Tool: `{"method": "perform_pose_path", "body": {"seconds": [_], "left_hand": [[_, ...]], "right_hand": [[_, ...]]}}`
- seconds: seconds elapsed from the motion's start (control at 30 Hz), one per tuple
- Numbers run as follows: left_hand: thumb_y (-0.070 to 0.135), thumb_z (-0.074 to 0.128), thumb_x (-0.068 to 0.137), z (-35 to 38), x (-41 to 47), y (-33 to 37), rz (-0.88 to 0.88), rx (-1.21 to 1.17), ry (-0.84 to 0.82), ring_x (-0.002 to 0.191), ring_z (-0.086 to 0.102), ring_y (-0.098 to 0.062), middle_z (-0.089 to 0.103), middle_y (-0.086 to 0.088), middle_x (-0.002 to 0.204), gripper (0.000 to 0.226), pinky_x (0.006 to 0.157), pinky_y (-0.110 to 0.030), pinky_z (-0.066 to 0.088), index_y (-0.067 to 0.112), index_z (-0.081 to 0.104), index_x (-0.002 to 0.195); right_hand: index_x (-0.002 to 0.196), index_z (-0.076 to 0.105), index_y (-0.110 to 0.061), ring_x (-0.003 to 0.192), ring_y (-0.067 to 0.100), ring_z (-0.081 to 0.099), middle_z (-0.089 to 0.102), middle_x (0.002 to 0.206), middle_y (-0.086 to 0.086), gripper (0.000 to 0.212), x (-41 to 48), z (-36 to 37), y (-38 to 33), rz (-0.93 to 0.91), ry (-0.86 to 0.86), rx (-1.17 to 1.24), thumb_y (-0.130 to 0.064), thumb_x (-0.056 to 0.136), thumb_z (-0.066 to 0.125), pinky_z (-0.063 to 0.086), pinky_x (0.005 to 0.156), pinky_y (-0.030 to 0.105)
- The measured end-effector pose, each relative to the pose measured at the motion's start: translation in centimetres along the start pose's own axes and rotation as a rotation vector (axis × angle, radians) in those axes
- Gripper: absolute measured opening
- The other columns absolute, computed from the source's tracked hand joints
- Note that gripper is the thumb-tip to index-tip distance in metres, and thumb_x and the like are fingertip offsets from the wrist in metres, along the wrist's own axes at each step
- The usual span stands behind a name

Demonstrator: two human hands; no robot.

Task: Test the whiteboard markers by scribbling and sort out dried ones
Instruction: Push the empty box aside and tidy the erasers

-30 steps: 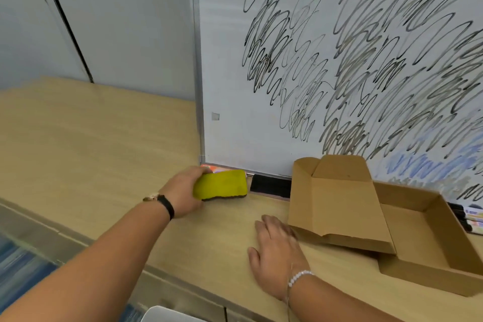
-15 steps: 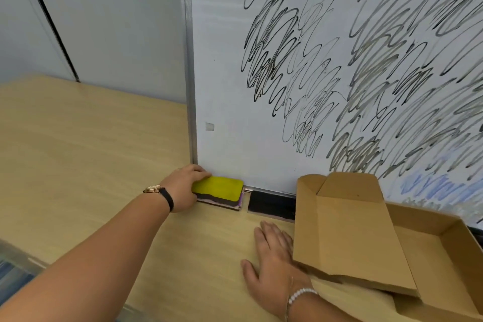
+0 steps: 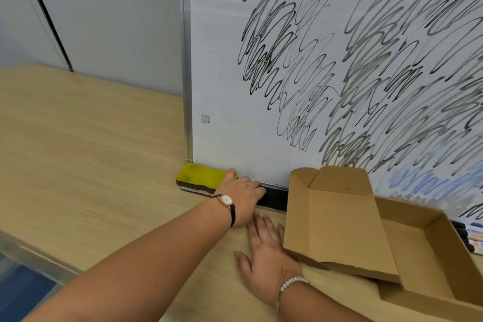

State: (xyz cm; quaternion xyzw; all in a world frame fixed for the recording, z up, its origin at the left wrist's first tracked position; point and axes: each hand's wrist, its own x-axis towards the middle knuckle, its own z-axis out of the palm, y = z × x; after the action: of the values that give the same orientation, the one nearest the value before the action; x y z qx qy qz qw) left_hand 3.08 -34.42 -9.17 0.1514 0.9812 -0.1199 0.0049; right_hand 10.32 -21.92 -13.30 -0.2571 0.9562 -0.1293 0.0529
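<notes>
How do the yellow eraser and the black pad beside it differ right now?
Colour: the yellow eraser has a yellow top over dark layers; the black pad is plain black. Place: the yellow eraser sits at the lower left corner of the whiteboard; the black pad lies further right, by the cardboard box. View: the yellow eraser shows almost whole; the left hand covers the black pad's left end. Both lie flat on the table along the board's foot.

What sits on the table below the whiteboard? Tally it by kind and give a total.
Erasers: 2, the yellow eraser and the black eraser.
Cardboard box: 1.
Markers: at least 3, cut off at the frame edge.
Total: at least 6.
</notes>
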Motion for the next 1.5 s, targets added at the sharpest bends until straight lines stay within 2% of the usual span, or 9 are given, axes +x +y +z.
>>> {"method": "perform_pose_path", "body": {"seconds": [0.07,0.2,0.43,0.5,0.63,0.97,1.1,1.23,1.5], "left_hand": [[0.021,0.045,0.091,-0.1,0.0,0.0,-0.023,-0.007,-0.026,0.128,0.038,-0.020,0.042,0.002,0.142,0.045,0.104,-0.051,0.012,0.025,0.041,0.135],[0.019,0.049,0.089,-0.5,-0.2,0.5,-0.081,-0.051,-0.054,0.127,0.038,-0.018,0.047,0.004,0.136,0.042,0.104,-0.050,0.014,0.026,0.045,0.130],[0.046,0.059,0.083,-1.4,-1.6,1.7,-0.124,-0.088,-0.034,0.119,0.043,-0.020,0.053,0.001,0.125,0.050,0.095,-0.044,0.021,0.026,0.045,0.126],[0.046,0.056,0.085,-2.0,-2.5,1.1,-0.159,-0.105,0.019,0.120,0.044,-0.020,0.053,0.003,0.125,0.048,0.095,-0.043,0.021,0.026,0.045,0.126],[0.049,0.053,0.085,-3.0,-5.8,-1.5,-0.324,-0.256,0.082,0.118,0.046,-0.015,0.055,0.010,0.122,0.041,0.095,-0.041,0.024,0.033,0.050,0.122],[0.033,0.062,0.090,-1.0,-9.8,-6.8,-0.680,-1.472,0.195,0.073,0.057,-0.018,0.060,-0.008,0.090,0.016,0.060,-0.027,0.048,0.020,0.061,0.099],[0.045,0.054,0.092,0.7,-10.1,-7.7,-0.805,-1.228,0.025,0.060,0.058,-0.019,0.063,-0.005,0.081,0.035,0.052,-0.022,0.043,0.012,0.063,0.099],[0.061,0.054,0.084,1.4,-10.4,-8.2,-0.835,-0.597,-0.146,0.104,0.058,-0.020,0.061,0.000,0.121,0.050,0.087,-0.031,0.048,0.024,0.058,0.117],[0.055,0.075,0.067,1.7,-10.3,-7.6,-0.341,-0.461,-0.261,0.127,0.042,-0.012,0.044,0.014,0.141,0.083,0.106,-0.036,0.033,0.039,0.039,0.140]], "right_hand": [[0.152,-0.002,-0.014,0.145,0.018,-0.014,-0.011,0.159,0.001,0.093,-0.6,0.3,0.2,-0.054,-0.010,-0.028,-0.061,0.071,0.001,-0.027,0.099,0.019],[0.130,0.057,-0.019,0.127,0.020,0.050,0.050,0.140,0.001,0.066,-2.4,0.4,-0.1,-0.101,-0.085,-0.094,-0.060,0.080,0.039,0.021,0.106,0.034],[0.121,0.064,-0.021,0.116,0.019,0.059,0.063,0.124,-0.001,0.062,-2.9,0.2,-0.2,-0.139,-0.126,-0.161,-0.060,0.079,0.041,0.037,0.107,0.038],[0.128,0.059,-0.019,0.124,0.021,0.052,0.057,0.133,0.001,0.065,-3.1,-0.1,-0.1,-0.123,-0.114,-0.145,-0.059,0.082,0.037,0.031,0.105,0.043],[0.152,0.013,-0.020,0.146,0.019,-0.001,0.004,0.159,0.000,0.084,-3.0,-0.4,0.1,-0.224,-0.095,-0.085,-0.061,0.079,0.008,-0.017,0.109,0.034],[0.152,0.008,-0.025,0.145,0.014,-0.005,-0.002,0.159,-0.004,0.084,-2.9,-0.4,0.1,-0.207,-0.116,-0.100,-0.062,0.076,0.005,-0.012,0.112,0.029],[0.151,0.010,-0.026,0.145,0.012,-0.004,0.001,0.159,-0.006,0.083,-2.7,-0.3,0.3,-0.205,-0.098,-0.081,-0.062,0.076,0.007,-0.011,0.112,0.028],[0.151,0.013,-0.027,0.145,0.012,-0.004,0.001,0.159,-0.007,0.084,-2.7,-0.2,0.4,-0.197,-0.088,-0.058,-0.063,0.075,0.007,-0.012,0.111,0.027],[0.151,0.014,-0.028,0.145,0.011,-0.003,0.003,0.159,-0.008,0.083,-2.7,-0.3,0.3,-0.197,-0.080,-0.035,-0.062,0.076,0.009,-0.013,0.111,0.027]]}}
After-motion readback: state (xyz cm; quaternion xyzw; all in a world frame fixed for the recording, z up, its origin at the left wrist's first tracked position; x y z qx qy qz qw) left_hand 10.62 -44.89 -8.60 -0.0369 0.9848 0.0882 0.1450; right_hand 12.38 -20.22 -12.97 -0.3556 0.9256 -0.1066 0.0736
